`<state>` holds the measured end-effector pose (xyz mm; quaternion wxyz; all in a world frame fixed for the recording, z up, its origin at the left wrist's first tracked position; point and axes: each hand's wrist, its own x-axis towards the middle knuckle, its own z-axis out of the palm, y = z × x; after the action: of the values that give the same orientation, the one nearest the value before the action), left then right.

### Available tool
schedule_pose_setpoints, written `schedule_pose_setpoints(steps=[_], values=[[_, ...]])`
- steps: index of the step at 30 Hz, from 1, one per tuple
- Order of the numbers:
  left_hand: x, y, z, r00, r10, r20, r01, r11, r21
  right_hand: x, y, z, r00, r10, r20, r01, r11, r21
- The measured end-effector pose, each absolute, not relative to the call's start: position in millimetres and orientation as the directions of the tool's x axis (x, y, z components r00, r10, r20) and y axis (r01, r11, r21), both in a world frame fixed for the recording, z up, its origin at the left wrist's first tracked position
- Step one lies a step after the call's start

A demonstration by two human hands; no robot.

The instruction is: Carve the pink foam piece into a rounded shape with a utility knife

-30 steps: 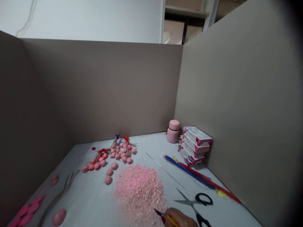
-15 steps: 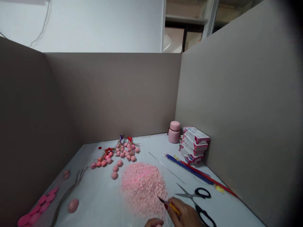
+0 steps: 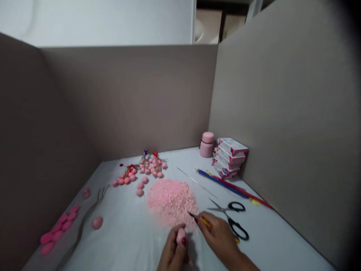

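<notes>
Between the thumb and fingers of my left hand (image 3: 172, 251) is a small pink ball (image 3: 181, 235), partly covered by them. My right hand (image 3: 218, 233) grips a craft knife with a yellow handle (image 3: 205, 221); its dark pointed blade (image 3: 192, 214) points left, above the near right edge of a heap of pink shavings (image 3: 172, 201). Blade and ball are apart. Open black-handled scissors (image 3: 225, 212) lie just right of the knife. A larger pink ball (image 3: 97, 223) rests farther left on the white table.
Bright pink oval pieces (image 3: 58, 227) and brown twine (image 3: 81, 227) lie at the left. Bunches of pink balls (image 3: 152, 167) stand behind the heap. Blue and red strips (image 3: 225, 183), a pink flask (image 3: 207, 145) and stacked boxes (image 3: 229, 156) are at the right. Grey panels (image 3: 126, 101) enclose the table.
The view has tilted down, so the table sits higher in the picture. My left hand with the pink ball has come much further into view. My right hand still holds the craft knife.
</notes>
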<state>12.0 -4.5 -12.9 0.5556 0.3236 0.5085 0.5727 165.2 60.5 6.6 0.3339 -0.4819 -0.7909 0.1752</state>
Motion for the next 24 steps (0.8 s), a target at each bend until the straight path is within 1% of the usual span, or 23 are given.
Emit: schedule_pose_setpoints(steps=[1, 3, 6, 11, 13, 15, 19, 20, 22, 24], values=[[11, -8, -7, -0.182, 0.974, -0.133, -0.256, 0.084, 0.963, 165, 60, 9, -0.314, 0.885, 0.342, 0.643, 0.464, -0.609], [8, -12, 2, -0.153, 0.985, -0.079, -0.185, 0.05, 0.981, 165, 58, 12, -0.323, 0.893, 0.314, 0.635, 0.45, -0.628], [2, -13, 9, -0.091, 0.992, -0.092, -0.086, 0.084, 0.993, 163, 54, 13, -0.351, 0.889, 0.295, 0.602, 0.456, -0.656], [-5, -10, 12, -0.113, 0.987, -0.11, 0.042, 0.116, 0.992, 160, 43, 17, -0.444, 0.846, 0.295, 0.516, 0.511, -0.688], [-5, -10, 14, -0.118, 0.985, -0.124, 0.047, 0.131, 0.99, 160, 40, 20, -0.496, 0.816, 0.297, 0.463, 0.538, -0.704], [-3, -10, 16, -0.137, 0.981, -0.139, 0.007, 0.142, 0.99, 159, 39, 22, -0.542, 0.789, 0.29, 0.423, 0.554, -0.717], [2, -13, 17, -0.126, 0.984, -0.13, -0.16, 0.11, 0.981, 160, 39, 24, -0.574, 0.781, 0.244, 0.423, 0.539, -0.729], [2, -13, 18, -0.113, 0.985, -0.133, -0.177, 0.112, 0.978, 160, 40, 23, -0.572, 0.785, 0.239, 0.425, 0.533, -0.732], [0, -12, 18, -0.094, 0.986, -0.138, -0.138, 0.124, 0.983, 161, 40, 23, -0.56, 0.794, 0.236, 0.432, 0.523, -0.735], [-4, -10, 19, -0.08, 0.988, -0.136, -0.038, 0.133, 0.99, 161, 40, 22, -0.556, 0.799, 0.232, 0.443, 0.52, -0.73]])
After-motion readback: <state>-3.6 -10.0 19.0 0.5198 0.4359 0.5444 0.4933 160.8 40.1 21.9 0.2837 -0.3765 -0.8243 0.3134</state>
